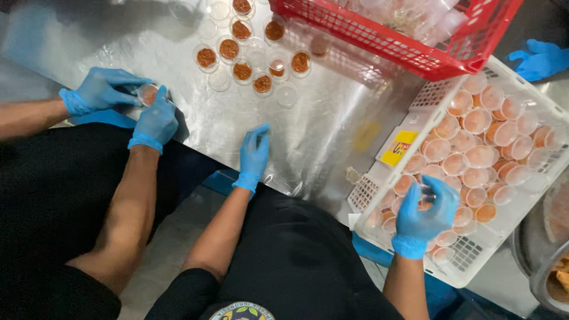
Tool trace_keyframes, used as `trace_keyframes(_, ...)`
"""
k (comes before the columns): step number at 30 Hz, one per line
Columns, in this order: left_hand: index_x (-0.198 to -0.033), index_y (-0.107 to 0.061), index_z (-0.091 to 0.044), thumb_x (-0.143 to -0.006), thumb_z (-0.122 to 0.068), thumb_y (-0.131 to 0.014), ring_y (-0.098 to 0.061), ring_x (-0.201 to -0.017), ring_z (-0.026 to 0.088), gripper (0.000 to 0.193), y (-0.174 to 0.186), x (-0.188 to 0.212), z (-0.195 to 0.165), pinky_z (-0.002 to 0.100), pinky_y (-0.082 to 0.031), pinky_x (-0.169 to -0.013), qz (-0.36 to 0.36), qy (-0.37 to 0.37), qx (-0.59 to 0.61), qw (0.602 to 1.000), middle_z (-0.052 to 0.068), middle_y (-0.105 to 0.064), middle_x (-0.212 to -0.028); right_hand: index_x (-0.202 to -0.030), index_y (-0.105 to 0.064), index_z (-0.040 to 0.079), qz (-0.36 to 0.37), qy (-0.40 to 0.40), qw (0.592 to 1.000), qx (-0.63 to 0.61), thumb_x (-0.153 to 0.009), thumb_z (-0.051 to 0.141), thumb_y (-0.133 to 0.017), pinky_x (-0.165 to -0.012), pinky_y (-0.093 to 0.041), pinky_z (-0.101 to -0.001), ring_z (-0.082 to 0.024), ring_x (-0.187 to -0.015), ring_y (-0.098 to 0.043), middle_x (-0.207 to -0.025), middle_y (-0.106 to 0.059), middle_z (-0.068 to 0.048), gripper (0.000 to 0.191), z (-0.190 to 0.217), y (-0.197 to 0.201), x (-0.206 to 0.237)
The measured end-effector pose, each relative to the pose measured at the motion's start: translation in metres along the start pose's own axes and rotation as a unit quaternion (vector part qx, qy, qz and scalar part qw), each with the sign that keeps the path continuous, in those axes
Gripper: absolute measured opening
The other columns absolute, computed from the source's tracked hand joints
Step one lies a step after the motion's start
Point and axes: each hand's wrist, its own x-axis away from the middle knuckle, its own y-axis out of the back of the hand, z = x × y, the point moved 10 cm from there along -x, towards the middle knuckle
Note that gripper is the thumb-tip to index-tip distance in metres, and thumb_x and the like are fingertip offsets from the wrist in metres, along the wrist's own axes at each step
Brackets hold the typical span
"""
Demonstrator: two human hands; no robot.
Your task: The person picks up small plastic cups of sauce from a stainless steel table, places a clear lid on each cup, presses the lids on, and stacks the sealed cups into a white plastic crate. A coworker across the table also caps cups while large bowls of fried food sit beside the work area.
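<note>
Right hand [422,214] over sealed sauce cups [480,155] in white crate [474,268]; left hand [255,153] on steel table [332,118].

Small round clear sauce cups [474,155], lidded, orange-red filling, piled loose and tilted every way in white slotted crate [468,261] at right table edge. One cup [424,200] pinched in right hand [422,214] just above pile, near crate's near-left part. Yellow label on crate rim.

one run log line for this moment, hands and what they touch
left hand: flat on shiny steel table, empty | right hand: on small lidded sauce cup in white plastic crate | co-worker's gloved hands: holding one cup
</note>
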Motion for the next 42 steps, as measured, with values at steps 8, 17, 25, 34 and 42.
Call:
trace_keyframes(8,-0.131,-0.063,-0.002,-0.102,-0.013,-0.057,-0.069,-0.094,0.016,0.031,0.002,-0.041,0.028,0.029,-0.056,-0.087,-0.059,0.192,0.240,0.950,0.010,-0.070,-0.119,-0.122,-0.064,0.001,0.368,-0.277,0.861,-0.215,-0.083,0.036,-0.082,-0.061,-0.058,-0.0317,-0.017,-0.068,-0.072,-0.092,-0.075,-0.012,0.055,0.069,-0.338,-0.032)
trace_keyframes(17,-0.130,-0.064,-0.002,-0.102,-0.012,-0.057,-0.069,-0.108,0.017,0.030,0.024,-0.038,0.035,0.031,-0.058,-0.092,-0.052,0.165,0.205,0.963,0.009,-0.070,-0.124,-0.104,-0.076,-0.001,0.359,-0.378,0.795,-0.311,-0.086,0.022,-0.077,-0.054,-0.054,-0.0322,-0.017,-0.061,-0.066,-0.082,-0.072,-0.011,0.030,0.053,-0.372,-0.014)
trace_keyframes(25,-0.135,-0.067,-0.008,-0.095,-0.021,-0.069,-0.069,-0.098,0.025,0.042,-0.029,-0.020,-0.002,0.037,-0.054,-0.090,0.055,0.060,-0.010,0.997,0.015,-0.070,-0.109,-0.100,-0.080,0.009,0.362,-0.154,0.919,-0.004,-0.082,0.029,-0.073,-0.077,-0.058,-0.0395,-0.029,-0.081,-0.075,-0.089,-0.076,-0.017,0.028,-0.005,-0.280,-0.015)
trace_keyframes(34,-0.115,-0.075,-0.002,-0.098,-0.030,-0.064,-0.072,-0.083,0.021,0.034,-0.069,0.021,0.029,0.035,-0.058,-0.074,0.075,0.273,0.141,0.949,0.012,-0.075,-0.105,-0.127,-0.062,0.004,0.357,0.089,0.930,0.026,-0.088,0.018,-0.067,-0.083,-0.054,-0.0499,-0.043,-0.098,-0.064,-0.108,-0.063,-0.023,0.042,0.062,-0.278,0.055)
trace_keyframes(42,-0.108,-0.077,-0.002,-0.093,-0.021,-0.073,-0.074,-0.088,0.020,0.025,-0.045,0.012,0.014,0.031,-0.058,-0.076,0.023,0.152,0.079,0.985,0.012,-0.075,-0.101,-0.133,-0.056,0.004,0.392,0.129,0.911,0.008,-0.095,0.009,-0.059,-0.085,-0.055,-0.0474,-0.044,-0.103,-0.063,-0.114,-0.061,-0.025,0.039,0.085,-0.282,0.074)
